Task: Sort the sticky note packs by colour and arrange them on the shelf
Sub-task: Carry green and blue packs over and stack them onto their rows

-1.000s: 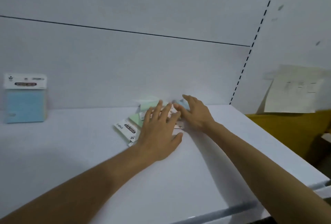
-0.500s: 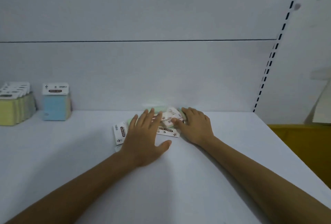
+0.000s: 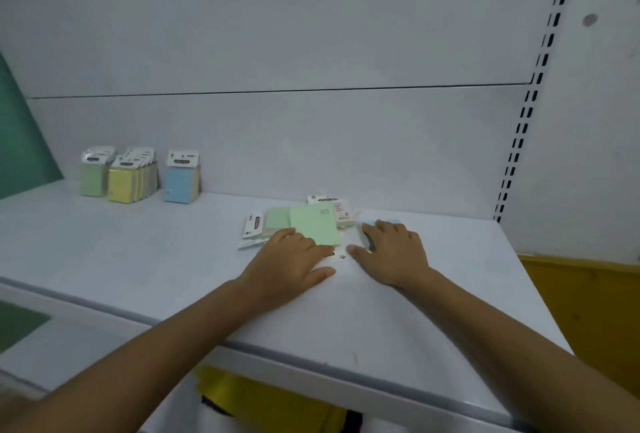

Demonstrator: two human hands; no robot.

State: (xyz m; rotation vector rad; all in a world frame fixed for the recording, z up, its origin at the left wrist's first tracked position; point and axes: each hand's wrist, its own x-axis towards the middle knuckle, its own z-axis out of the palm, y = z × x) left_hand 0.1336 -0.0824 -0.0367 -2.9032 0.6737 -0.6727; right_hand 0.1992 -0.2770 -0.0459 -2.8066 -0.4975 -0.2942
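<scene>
"Shelf (image 3: 138, 259) is showing more of itself now, isn't it?"

"Yes. The view is now taking in the back-left corner, where the sorted rows are standing upright: green row (image 3: 92, 174), yellow row (image 3: 124, 179) and one standing blue pack (image 3: 180, 179). The left hand (image 3: 294, 264) was lying spread across the loose pile (image 3: 277, 223) half a second ago. It is now sitting nearer the person, leaving a loose green pack (image 3: 313, 230) uncovered on top."

"Meaning?"

"I'm judging that a pick is starting. The pile is still waiting to be sorted, well apart from the rows."

"And the hands?"

"Both are lying palm down. The left's fingers are curling at the green pack's near edge, but I'm not seeing whether they're pinching it. The right hand (image 3: 393, 256) is curling its fingers over a loose blue pack (image 3: 364, 225) at the pile's right end. Its thumb is pointing at a small white header card (image 3: 341, 257) between the hands."
</scene>
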